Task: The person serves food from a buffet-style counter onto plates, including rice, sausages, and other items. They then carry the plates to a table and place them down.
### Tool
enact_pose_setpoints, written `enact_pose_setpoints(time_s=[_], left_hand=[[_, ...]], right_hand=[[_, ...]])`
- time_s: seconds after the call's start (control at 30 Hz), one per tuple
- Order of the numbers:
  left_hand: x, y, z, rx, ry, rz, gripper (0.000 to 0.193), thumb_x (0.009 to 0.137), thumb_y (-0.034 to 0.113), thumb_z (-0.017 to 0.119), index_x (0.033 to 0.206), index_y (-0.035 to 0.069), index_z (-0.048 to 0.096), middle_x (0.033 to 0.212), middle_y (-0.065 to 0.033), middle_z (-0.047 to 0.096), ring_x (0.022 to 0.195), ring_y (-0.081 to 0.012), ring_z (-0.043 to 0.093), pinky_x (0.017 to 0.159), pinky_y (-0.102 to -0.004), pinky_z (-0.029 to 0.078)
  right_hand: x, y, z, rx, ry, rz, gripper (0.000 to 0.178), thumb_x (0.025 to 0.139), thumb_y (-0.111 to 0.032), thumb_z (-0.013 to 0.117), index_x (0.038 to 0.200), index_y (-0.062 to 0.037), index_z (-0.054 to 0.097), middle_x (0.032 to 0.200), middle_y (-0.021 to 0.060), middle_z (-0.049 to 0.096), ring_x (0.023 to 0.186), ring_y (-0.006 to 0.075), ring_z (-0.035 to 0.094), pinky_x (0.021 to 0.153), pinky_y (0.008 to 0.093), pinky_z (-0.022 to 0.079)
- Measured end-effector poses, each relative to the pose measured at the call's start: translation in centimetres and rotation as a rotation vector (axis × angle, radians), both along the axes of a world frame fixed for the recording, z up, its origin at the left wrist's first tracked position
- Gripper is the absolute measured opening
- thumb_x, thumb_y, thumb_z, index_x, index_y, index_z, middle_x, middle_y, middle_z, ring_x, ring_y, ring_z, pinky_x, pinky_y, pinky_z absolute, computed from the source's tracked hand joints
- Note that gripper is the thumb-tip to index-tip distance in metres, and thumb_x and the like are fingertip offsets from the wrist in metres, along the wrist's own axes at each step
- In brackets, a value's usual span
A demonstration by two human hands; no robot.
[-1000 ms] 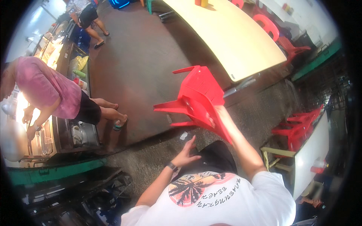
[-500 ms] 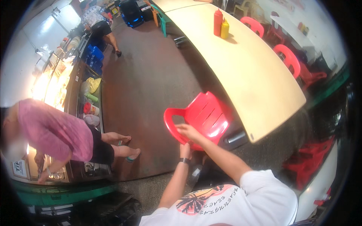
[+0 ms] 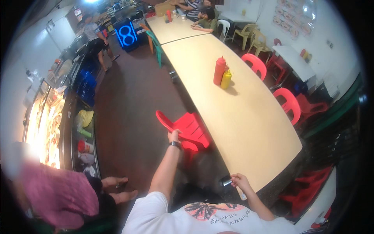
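My left hand (image 3: 174, 136) is closed around the armrest of a red plastic chair (image 3: 193, 130), a watch on its wrist. The chair's seat lies close to the left side of a long cream table (image 3: 249, 124). At the near end of that table, my right hand (image 3: 240, 182) is over the left edge, fingers loosely bent and partly apart. Beside its fingertips shows a dark, shiny piece (image 3: 225, 180), low at the table's side. Whether the fingers touch it I cannot tell.
Red and yellow squeeze bottles (image 3: 223, 74) stand on the table. Red chairs (image 3: 287, 104) line its right side. A person in pink (image 3: 58, 195) is at the lit counter (image 3: 46, 132) on the left. People (image 3: 204, 17) sit at the far end. A glowing blue speaker (image 3: 126, 36) stands beyond.
My right hand has left the chair and moved right to the table edge. My left hand stays on the chair, which has turned and come nearer the table. The view has lifted.
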State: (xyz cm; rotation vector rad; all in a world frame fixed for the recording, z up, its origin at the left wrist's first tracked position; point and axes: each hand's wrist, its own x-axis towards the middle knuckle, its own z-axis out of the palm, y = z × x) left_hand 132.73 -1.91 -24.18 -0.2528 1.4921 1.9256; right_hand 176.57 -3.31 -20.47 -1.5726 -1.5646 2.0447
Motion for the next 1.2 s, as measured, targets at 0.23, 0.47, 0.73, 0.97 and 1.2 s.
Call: enact_pose_setpoints(time_s=[0.23,0.47,0.73,0.97,1.2], left_hand=[[-12.8,12.4,-2.2,-0.021,-0.064,-0.105,0.066,0.062,-0.007,0.051,0.121,0.019,0.038,0.107,-0.0135,0.049,0.094,-0.0406,0.054,0.068,-0.0696,0.048],[-21.7,22.9,-2.1,-0.031,-0.079,-0.362,0.056,0.063,-0.004,0.055,0.114,0.017,0.044,0.098,-0.0118,0.050,0.080,-0.0342,0.056,0.064,-0.0639,0.052],[-33.6,28.5,-11.1,0.089,-0.267,-0.514,0.032,0.065,-0.006,0.054,0.095,0.004,0.051,0.088,-0.0128,0.056,0.085,-0.0316,0.058,0.069,-0.0498,0.054],[-36.8,30.2,-13.1,-0.116,-0.099,-0.562,0.023,0.065,0.004,0.060,0.087,0.005,0.053,0.079,-0.0082,0.059,0.072,-0.0235,0.060,0.060,-0.0366,0.054],[-32.3,26.3,-13.6,-0.066,0.092,-0.362,0.056,0.075,0.031,0.070,0.118,0.003,0.048,0.092,-0.0120,0.060,0.084,-0.0253,0.060,0.066,-0.0360,0.054]], right_hand=[[-5.8,-2.4,-3.2,-0.121,-0.058,-0.189,0.020,0.092,-0.016,0.052,0.103,-0.0022,0.060,0.079,0.0067,0.062,0.059,0.0128,0.059,0.051,0.0245,0.049],[-13.5,-5.4,-6.5,-0.216,-0.314,-0.382,0.019,0.088,-0.015,0.057,0.100,-0.0025,0.060,0.074,0.0051,0.061,0.058,0.0117,0.057,0.049,0.0255,0.047],[-14.8,-6.6,-5.8,-0.274,-0.354,-0.453,0.026,0.079,-0.008,0.059,0.104,-0.0034,0.060,0.082,0.0057,0.063,0.061,0.0128,0.058,0.050,0.0265,0.047],[-14.3,-8.4,-5.3,-0.209,-0.564,-0.407,0.027,0.082,-0.020,0.057,0.103,-0.0032,0.063,0.086,0.0108,0.066,0.071,0.0185,0.063,0.065,0.0318,0.051],[-11.4,-13.0,-8.3,-0.248,-0.544,-0.354,0.035,0.081,-0.033,0.056,0.106,-0.0109,0.064,0.105,0.0136,0.064,0.091,0.0293,0.063,0.078,0.0398,0.050]])
